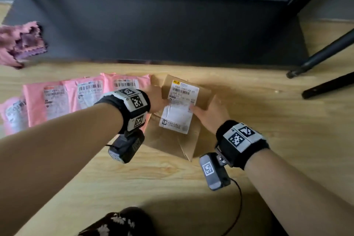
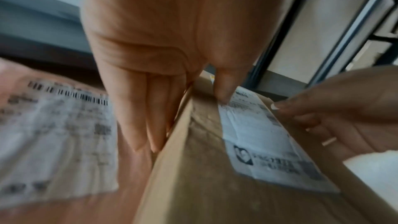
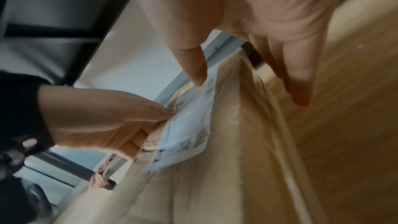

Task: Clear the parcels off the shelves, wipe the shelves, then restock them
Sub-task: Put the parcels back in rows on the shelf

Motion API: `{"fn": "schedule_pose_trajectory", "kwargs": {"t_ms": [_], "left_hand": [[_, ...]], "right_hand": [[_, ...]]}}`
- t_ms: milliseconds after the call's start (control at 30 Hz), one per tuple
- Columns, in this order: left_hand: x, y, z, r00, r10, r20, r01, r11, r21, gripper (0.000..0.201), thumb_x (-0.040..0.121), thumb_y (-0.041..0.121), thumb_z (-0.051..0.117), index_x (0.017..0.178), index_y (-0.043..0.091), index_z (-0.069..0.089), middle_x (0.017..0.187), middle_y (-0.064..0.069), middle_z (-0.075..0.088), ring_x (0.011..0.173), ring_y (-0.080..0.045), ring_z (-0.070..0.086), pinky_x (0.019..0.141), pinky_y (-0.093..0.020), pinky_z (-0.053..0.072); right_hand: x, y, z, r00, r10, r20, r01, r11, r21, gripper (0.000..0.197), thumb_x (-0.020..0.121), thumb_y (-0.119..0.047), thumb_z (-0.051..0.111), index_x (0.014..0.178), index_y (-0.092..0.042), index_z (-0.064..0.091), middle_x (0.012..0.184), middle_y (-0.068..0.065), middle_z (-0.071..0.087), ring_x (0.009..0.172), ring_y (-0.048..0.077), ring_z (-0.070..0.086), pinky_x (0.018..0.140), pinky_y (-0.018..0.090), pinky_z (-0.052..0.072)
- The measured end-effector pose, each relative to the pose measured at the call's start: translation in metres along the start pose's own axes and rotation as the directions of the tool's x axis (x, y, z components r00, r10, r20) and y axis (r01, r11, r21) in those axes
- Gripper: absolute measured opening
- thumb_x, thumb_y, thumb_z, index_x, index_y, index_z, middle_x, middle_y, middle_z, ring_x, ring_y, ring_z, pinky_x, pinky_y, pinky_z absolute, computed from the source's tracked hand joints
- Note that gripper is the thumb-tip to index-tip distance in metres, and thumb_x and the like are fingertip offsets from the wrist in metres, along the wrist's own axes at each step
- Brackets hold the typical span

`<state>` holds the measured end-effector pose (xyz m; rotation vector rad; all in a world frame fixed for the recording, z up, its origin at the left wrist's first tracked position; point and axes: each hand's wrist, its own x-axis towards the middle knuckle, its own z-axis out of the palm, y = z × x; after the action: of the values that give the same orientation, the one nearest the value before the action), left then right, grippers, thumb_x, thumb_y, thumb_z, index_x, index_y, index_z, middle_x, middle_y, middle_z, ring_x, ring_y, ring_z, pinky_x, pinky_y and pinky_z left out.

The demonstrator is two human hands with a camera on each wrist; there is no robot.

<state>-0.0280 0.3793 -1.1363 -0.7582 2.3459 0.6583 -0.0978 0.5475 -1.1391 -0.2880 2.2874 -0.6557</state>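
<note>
A wooden floor runs in front of a dark, bare bottom shelf. At far left a pink cloth lies at the shelf's edge. Pink parcels lie in an overlapping row on the floor. Beside them sits a brown paper parcel with a white label. The left hand grips its left edge, thumb on top; the right hand grips its right edge, thumb on the label.
</note>
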Motion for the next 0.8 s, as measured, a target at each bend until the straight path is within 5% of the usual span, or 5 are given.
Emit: {"fn": "schedule_pose_trajectory", "kwargs": {"t_ms": [167,400,567,733,800], "left_hand": [[-0.013,0.030,0.002,0.999,-0.022,-0.032,0.018,0.991,-0.133,0.066,0.097,0.033,0.045,0.143,-0.003,0.015,0.099,-0.012,0.059,0.066,-0.016,0.057,0.048,-0.023,0.046],[-0.020,0.082,-0.044,0.950,0.109,-0.292,-0.176,0.961,-0.215,0.040,0.090,0.038,0.056,0.123,0.016,0.050,0.112,-0.003,0.063,0.095,-0.022,0.061,0.083,-0.034,0.050],[0.007,0.144,-0.072,0.883,0.121,-0.453,-0.308,0.879,-0.364,0.034,0.088,0.025,0.061,0.117,0.013,0.047,0.114,-0.003,0.058,0.104,-0.024,0.058,0.083,-0.029,0.045],[0.030,0.184,-0.073,0.908,0.179,-0.378,-0.345,0.832,-0.434,0.096,0.076,0.022,0.076,0.147,0.010,0.012,0.119,0.007,0.043,0.109,-0.008,0.044,0.081,-0.013,0.035],[0.036,0.184,-0.064,0.938,0.216,-0.270,-0.316,0.853,-0.416,0.117,0.067,0.019,0.084,0.148,0.014,0.000,0.116,0.012,0.042,0.104,-0.004,0.041,0.079,-0.009,0.034]], "right_hand": [[0.001,0.006,-0.015,0.998,-0.009,-0.054,0.016,0.991,0.130,0.069,0.088,-0.033,0.062,0.139,-0.002,0.027,0.128,0.010,0.053,0.108,0.022,0.055,0.075,0.023,0.039],[0.007,-0.006,-0.098,0.952,-0.109,-0.286,0.179,0.956,0.233,0.065,0.084,-0.028,0.067,0.131,-0.009,0.025,0.096,-0.008,0.050,0.077,0.007,0.053,0.061,0.018,0.041],[0.050,-0.021,-0.167,0.901,-0.081,-0.426,0.226,0.926,0.302,0.075,0.077,-0.028,0.072,0.135,-0.011,0.028,0.127,0.006,0.048,0.103,0.019,0.054,0.071,0.022,0.043],[0.089,-0.019,-0.212,0.920,-0.180,-0.347,0.271,0.934,0.232,0.066,0.081,-0.024,0.068,0.137,-0.012,0.035,0.129,0.004,0.054,0.115,0.018,0.054,0.083,0.025,0.041],[0.094,-0.008,-0.213,0.954,-0.211,-0.215,0.239,0.965,0.113,0.099,0.076,-0.038,0.073,0.150,-0.013,0.011,0.148,0.006,0.035,0.135,0.022,0.037,0.104,0.030,0.035]]}}
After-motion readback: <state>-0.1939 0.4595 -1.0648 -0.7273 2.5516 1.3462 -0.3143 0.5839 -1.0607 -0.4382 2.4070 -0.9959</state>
